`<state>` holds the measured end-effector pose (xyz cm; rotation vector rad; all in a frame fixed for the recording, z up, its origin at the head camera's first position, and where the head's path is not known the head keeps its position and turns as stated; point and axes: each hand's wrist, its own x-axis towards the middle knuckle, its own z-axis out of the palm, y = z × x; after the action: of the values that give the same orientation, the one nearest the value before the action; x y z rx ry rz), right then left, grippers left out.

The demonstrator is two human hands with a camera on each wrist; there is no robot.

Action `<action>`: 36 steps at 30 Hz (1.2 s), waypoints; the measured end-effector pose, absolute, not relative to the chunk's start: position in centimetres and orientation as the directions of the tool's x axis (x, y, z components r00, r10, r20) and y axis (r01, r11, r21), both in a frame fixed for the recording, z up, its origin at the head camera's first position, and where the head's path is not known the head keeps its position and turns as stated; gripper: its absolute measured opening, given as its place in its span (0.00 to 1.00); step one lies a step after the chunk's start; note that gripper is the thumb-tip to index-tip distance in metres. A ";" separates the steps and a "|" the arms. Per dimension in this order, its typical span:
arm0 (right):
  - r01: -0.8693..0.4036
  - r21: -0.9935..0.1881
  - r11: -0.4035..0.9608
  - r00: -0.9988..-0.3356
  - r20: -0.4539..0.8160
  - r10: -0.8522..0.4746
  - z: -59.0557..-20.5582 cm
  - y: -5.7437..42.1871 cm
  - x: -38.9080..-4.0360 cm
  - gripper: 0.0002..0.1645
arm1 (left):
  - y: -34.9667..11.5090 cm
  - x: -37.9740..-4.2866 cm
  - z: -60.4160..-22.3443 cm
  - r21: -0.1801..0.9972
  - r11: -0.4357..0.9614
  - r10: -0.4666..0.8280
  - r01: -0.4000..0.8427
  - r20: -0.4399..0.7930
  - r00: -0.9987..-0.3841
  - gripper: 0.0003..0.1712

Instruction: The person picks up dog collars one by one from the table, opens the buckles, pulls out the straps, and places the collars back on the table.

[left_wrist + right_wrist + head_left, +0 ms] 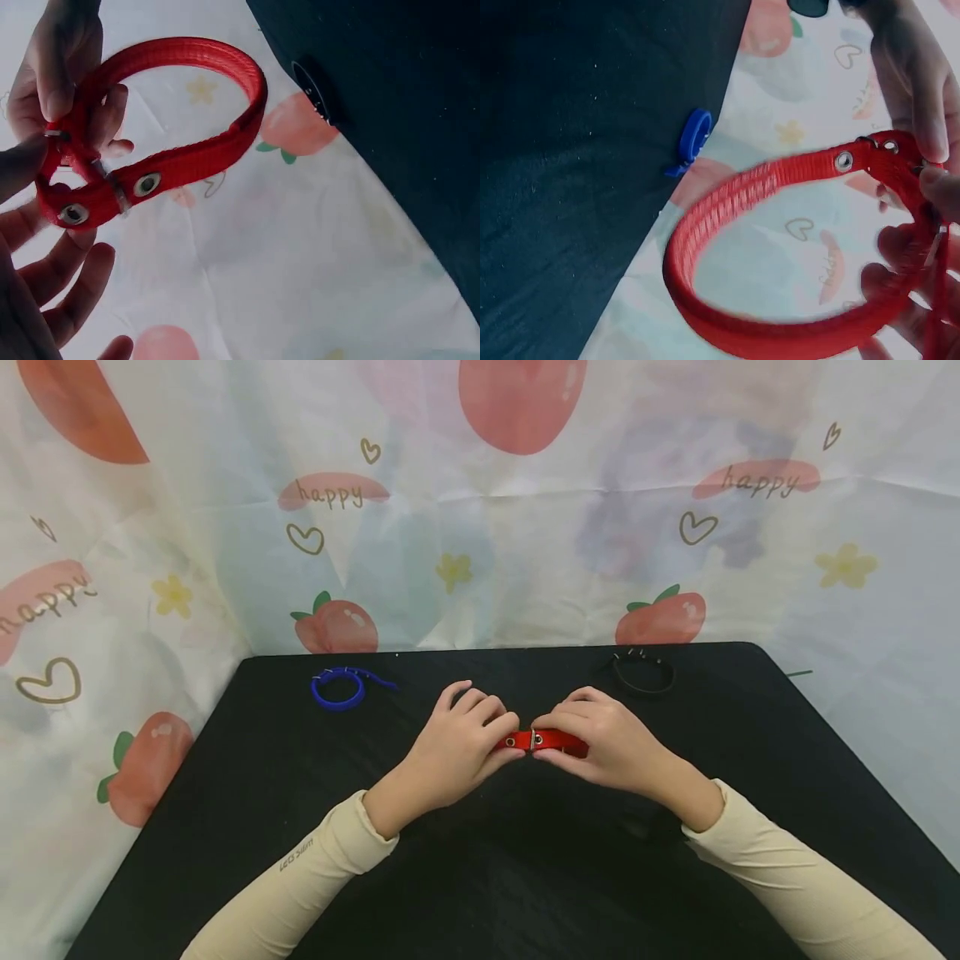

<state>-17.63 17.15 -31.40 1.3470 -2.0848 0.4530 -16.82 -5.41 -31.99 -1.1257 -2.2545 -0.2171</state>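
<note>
A red pet collar (552, 740) with metal eyelets and a buckle is held up between both hands. In the head view my left hand (460, 739) pinches its left side between thumb and fingers, while my right hand (606, 742) pinches the right side by the buckle. The left wrist view shows the collar (187, 157) as a closed loop, its strap passing through the buckle area and the fingertips of both hands meeting there. From the right wrist, the padded loop of the collar (742, 199) hangs out away from the fingers.
A blue collar (337, 703) lies looped at the back left of the black table (495, 877). A black collar (643, 689) lies at the back right. Behind the table hangs a printed curtain (525, 543) with fruit, hearts and flowers.
</note>
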 end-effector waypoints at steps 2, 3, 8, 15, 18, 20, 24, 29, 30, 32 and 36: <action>-0.903 0.023 0.428 -0.307 0.662 -0.684 -31.4 17.3 -17.6 0.22 | -5.4 -16.8 -32.0 -0.066 0.620 0.656 0.782 0.589 -0.471 0.13; -0.904 0.016 0.428 -0.308 0.668 -0.677 -31.4 17.3 -17.5 0.21 | -5.3 -16.8 -32.0 -0.043 0.613 0.651 0.789 0.594 -0.473 0.13; -0.896 0.002 0.444 -0.312 0.709 -0.632 -31.6 16.9 -17.2 0.23 | -5.0 -16.8 -31.8 0.015 0.557 0.647 0.830 0.619 -0.446 0.16; -0.882 0.042 0.470 -0.308 0.703 -0.641 -31.5 16.7 -16.9 0.26 | -5.0 -16.8 -31.7 0.051 0.463 0.641 0.885 0.671 -0.374 0.14; -0.875 0.062 0.480 -0.307 0.696 -0.649 -31.4 16.8 -16.9 0.26 | -5.2 -16.8 -31.6 0.037 0.462 0.640 0.886 0.677 -0.362 0.15; -0.873 0.066 0.483 -0.307 0.696 -0.649 -31.4 16.9 -16.9 0.26 | -5.3 -16.8 -31.6 0.014 0.478 0.642 0.878 0.677 -0.360 0.15; -0.872 0.078 0.484 -0.302 0.692 -0.656 -31.3 16.9 -16.8 0.21 | -5.4 -16.8 -31.6 -0.028 0.517 0.640 0.856 0.677 -0.364 0.15; -0.872 0.113 0.477 -0.276 0.691 -0.668 -31.1 16.9 -16.8 0.12 | -5.2 -16.7 -31.7 -0.037 0.550 0.635 0.834 0.667 -0.390 0.14; -0.872 0.118 0.475 -0.270 0.693 -0.668 -31.1 16.9 -16.9 0.12 | -5.2 -16.7 -31.7 -0.034 0.553 0.635 0.832 0.665 -0.394 0.14; -0.873 0.123 0.471 -0.262 0.698 -0.667 -31.0 16.9 -16.9 0.11 | -5.1 -16.7 -31.7 -0.030 0.555 0.635 0.832 0.661 -0.400 0.14; -0.876 0.133 0.464 -0.247 0.703 -0.667 -31.2 16.9 -16.8 0.12 | -4.9 -16.7 -31.5 -0.037 0.558 0.643 0.829 0.651 -0.403 0.13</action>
<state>-16.84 16.91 -31.17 1.2811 -2.0015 0.3733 -16.65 -4.95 -31.51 -1.1758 -2.1722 -0.3897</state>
